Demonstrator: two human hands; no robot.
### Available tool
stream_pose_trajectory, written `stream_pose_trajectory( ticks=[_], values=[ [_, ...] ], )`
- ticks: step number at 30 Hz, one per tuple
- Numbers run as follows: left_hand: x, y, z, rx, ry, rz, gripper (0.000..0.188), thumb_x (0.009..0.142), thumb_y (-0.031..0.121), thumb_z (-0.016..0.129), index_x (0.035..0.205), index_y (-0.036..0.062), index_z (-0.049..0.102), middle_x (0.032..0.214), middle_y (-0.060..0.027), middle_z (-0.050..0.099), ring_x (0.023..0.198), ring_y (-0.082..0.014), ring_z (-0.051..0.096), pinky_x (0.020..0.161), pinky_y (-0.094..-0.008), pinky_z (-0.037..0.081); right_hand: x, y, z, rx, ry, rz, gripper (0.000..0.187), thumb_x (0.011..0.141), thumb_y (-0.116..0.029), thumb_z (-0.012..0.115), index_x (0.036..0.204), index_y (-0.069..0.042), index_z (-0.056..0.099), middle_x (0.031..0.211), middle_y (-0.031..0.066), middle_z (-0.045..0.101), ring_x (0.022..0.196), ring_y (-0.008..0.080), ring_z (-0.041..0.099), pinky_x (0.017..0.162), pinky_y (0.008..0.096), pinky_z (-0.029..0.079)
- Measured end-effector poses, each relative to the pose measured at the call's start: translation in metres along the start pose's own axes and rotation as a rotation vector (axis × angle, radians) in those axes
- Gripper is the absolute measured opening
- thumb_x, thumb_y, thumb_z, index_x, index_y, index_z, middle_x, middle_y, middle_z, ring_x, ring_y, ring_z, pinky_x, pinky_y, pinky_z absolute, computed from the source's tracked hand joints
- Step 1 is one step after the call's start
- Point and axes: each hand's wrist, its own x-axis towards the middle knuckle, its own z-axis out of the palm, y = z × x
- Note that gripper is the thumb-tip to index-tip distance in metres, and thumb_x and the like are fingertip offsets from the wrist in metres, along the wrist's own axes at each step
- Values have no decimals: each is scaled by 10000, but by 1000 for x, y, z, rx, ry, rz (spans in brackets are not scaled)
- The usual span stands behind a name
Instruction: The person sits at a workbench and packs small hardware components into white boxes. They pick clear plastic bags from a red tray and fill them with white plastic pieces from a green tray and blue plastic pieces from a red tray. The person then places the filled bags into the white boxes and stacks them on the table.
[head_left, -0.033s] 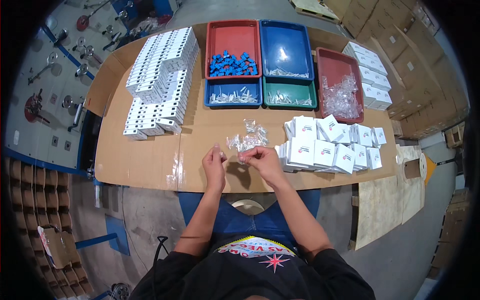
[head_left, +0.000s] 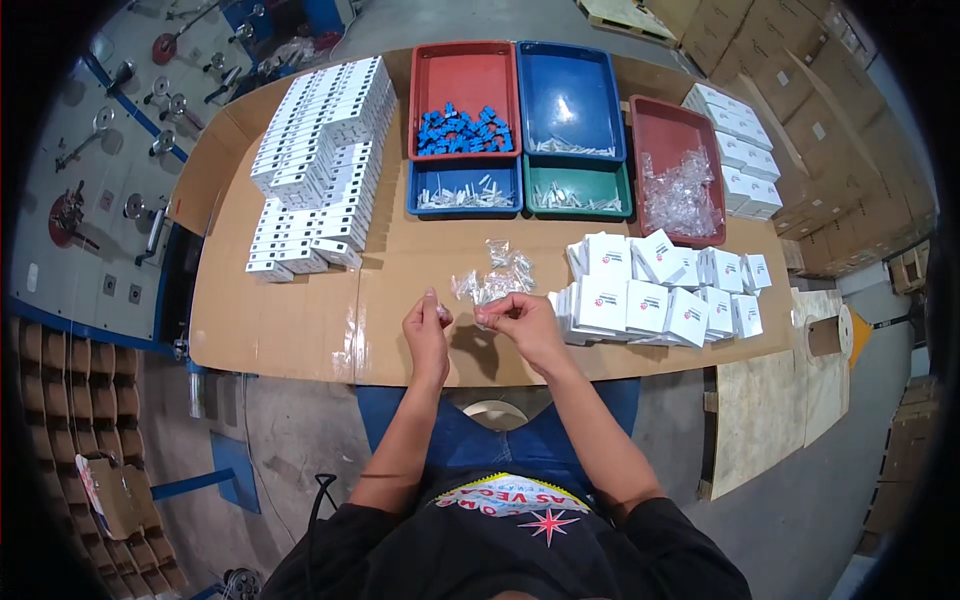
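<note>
Above the near edge of the cardboard-covered table, my left hand (head_left: 428, 335) is closed, thumb and fingers pressed together around something tiny and pale that I cannot make out. A short gap to the right, my right hand (head_left: 525, 328) pinches with thumb and forefinger; what sits between the fingertips is too small to name. Just beyond the fingers lies a loose pile of small clear plastic packets (head_left: 500, 275) with whitish pieces inside. Right of my right hand, several small white boxes (head_left: 647, 305) with printed tops are heaped, some tilted on others.
Stacked white boxes (head_left: 320, 170) fill the left side. At the back stand a red tray (head_left: 466, 75) with blue parts, a large blue tray (head_left: 567, 90), a small blue tray (head_left: 465, 209) and a green tray (head_left: 578, 210) with pale pieces, and a red tray (head_left: 672, 125) of clear plastic.
</note>
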Motion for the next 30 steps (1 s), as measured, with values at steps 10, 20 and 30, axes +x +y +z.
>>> stream_pose_trajectory(
  ticks=[10,20,30],
  values=[
    [6,33,49,-54,-177,-164,369,1000,401,577,780,111,510,683,31,465,603,-81,456,594,-266,439,8,-22,-18,185,62,104,184,898,-128,728,1004,-10,636,942,93,725,845,119,688,666,228,524],
    [-13,50,46,79,-431,-100,146,907,120,723,997,20,668,929,-28,684,832,-83,618,746,-234,488,-13,-16,-26,38,-55,70,200,911,-83,693,1093,1,694,1035,57,703,920,90,643,764,228,502],
    [-18,52,45,73,-389,35,112,915,121,716,953,37,652,907,-4,647,857,-93,602,782,-248,482,-20,-24,-14,257,25,97,237,952,-159,665,1137,-19,714,985,57,726,880,134,684,749,291,586]
  ],
)
